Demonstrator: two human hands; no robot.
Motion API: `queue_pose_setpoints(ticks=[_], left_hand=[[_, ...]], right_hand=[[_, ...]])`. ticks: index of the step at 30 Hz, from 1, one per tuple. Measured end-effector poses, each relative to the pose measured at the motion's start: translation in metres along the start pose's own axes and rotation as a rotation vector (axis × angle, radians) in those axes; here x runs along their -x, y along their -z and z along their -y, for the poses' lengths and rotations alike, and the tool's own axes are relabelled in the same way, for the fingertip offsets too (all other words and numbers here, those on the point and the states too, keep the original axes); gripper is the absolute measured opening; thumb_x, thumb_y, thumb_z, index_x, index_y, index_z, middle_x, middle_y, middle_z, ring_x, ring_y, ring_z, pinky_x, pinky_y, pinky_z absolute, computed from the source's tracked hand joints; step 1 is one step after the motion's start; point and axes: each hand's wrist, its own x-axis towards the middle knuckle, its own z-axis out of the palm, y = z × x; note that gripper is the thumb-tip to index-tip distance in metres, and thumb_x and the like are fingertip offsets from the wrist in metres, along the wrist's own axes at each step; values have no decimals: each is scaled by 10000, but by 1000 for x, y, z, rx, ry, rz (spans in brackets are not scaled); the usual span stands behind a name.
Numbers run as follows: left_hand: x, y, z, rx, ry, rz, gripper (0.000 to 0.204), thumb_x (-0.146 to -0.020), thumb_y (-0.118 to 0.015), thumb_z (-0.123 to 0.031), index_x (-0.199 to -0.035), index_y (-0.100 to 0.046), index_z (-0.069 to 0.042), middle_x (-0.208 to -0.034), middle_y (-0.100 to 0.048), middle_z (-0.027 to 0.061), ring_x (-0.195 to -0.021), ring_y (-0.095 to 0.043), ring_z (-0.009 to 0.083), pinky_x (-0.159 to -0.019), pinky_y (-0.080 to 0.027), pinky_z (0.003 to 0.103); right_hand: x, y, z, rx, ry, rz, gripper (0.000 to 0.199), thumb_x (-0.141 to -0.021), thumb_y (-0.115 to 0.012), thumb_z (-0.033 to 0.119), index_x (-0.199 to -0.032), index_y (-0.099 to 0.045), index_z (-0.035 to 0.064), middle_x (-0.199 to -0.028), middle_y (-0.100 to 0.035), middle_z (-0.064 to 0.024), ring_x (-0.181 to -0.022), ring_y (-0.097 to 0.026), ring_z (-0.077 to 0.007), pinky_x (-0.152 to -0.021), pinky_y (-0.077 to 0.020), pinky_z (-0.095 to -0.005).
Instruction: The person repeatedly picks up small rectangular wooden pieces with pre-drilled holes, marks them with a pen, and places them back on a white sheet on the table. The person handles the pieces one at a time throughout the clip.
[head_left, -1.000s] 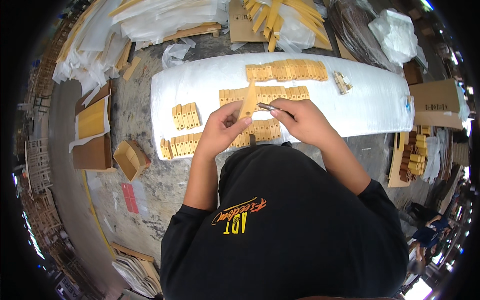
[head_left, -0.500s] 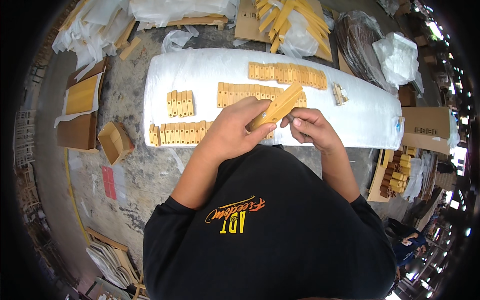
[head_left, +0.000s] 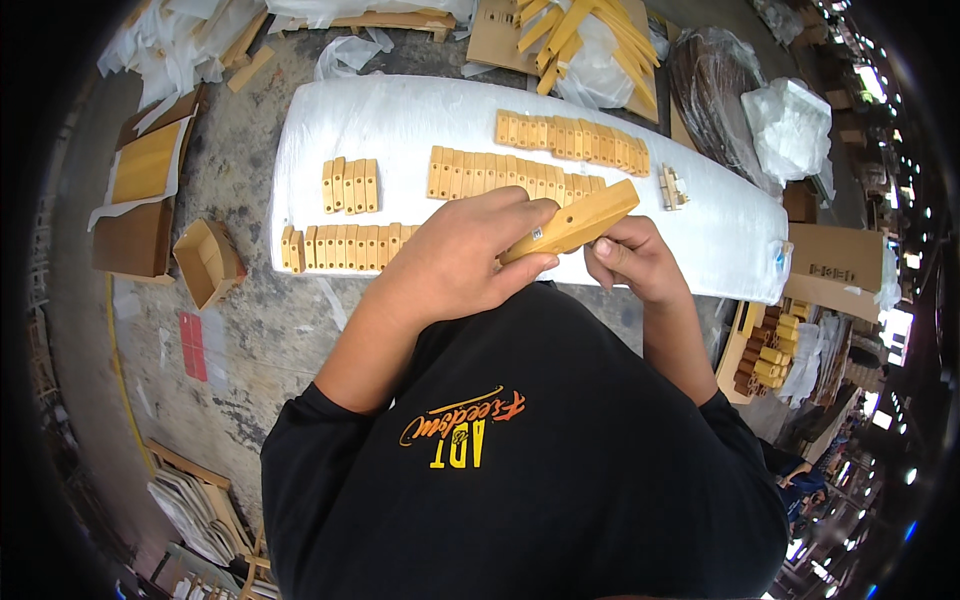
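Left hand: the left hand (head_left: 455,265) is closed around the lower end of a yellow wooden block (head_left: 572,224); the thumb lies under the block and the other fingers (head_left: 510,208) curl over its top.
Right hand: the right hand (head_left: 630,262) is just below the upper half of the block, fingers bent and pressed together. It seems to touch the underside of the block, but I cannot tell if it pinches something small there.
Block position: it is held in the air above the near edge of the white padded table (head_left: 400,120), tilted, with the free end pointing up and to the right, past the fingers of both hands.
On the table: 4 groups of similar yellow wooden pieces lie flat in rows; a small group (head_left: 349,186) at the left, a long row (head_left: 340,247) at the near edge, a middle row (head_left: 500,175) partly hidden behind the left hand, and a far row (head_left: 572,140).
Near the table: an open cardboard box (head_left: 207,262) stands on the concrete floor (head_left: 270,330) to the left.
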Motion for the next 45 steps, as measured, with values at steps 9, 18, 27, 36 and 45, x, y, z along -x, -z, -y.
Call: queue_pose_setpoints(ticks=[9,18,27,36,45], left_hand=[[16,-20,43,307,200,-221,320,-909,-775,-171,-1169,-700,-1,-882,-636,37,-753,-570,111,-646,-470,284],[21,-23,82,1192,560,-478,331,-1009,-663,-315,-1117,-688,-3,-935,-709,60,-723,-580,103,-633,-468,266],[13,-41,70,1159,463,-432,284,-984,-702,-236,-1127,-675,8,-932,-665,40,-780,-591,120,-667,-477,271],[6,-35,53,409,24,-382,336,-865,-791,-99,-1150,-659,21,-978,-583,57,-889,-587,180,-797,-479,312],[4,-27,32,283,-65,-271,393,-813,-838,-220,-1123,-700,-23,-940,-622,98,-830,-614,225,-743,-495,320]], right_hand=[[-21,-24,-1,490,139,-361,249,-1000,-661,233,-1076,-718,3,-608,-588,-44,-518,-495,-109,-525,-404,-276],[-35,-40,3,565,-115,-276,202,-1009,-650,218,-1050,-707,29,-630,-578,-51,-567,-506,-113,-548,-427,-289],[-38,-47,-7,555,-91,-199,222,-1040,-609,238,-1041,-700,36,-606,-538,-4,-561,-487,-79,-551,-421,-275],[-29,-29,-10,214,-101,-72,224,-1013,-631,224,-1047,-696,12,-621,-570,0,-537,-474,-77,-516,-371,-251],[-28,-26,-23,-197,-131,6,249,-963,-688,233,-1129,-656,49,-633,-569,-18,-515,-480,-74,-462,-288,-222]])
